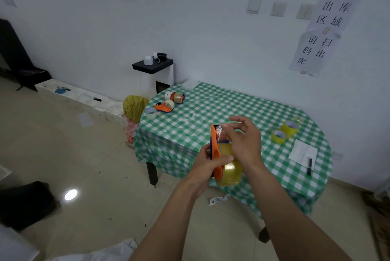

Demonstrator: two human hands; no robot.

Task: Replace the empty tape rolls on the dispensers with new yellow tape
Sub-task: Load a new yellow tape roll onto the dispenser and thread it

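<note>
Orange tape dispenser (215,151) is up over the table's near edge, left hand (207,165) gripping it, with a yellow tape roll (230,170) seated on it. Right hand (242,140) pinches the loose tape end (220,129) at the dispenser's top. Beyond, on the green-checked tablecloth (232,102): spare yellow rolls (289,126) right, paper sheet (302,153) and marker (309,165) nearby, two more dispensers (165,106) and a clear roll (150,112) far left.

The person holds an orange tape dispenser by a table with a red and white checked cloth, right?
No: in the head view the cloth is green and white checked, not red. The left hand does hold the orange tape dispenser.
</note>
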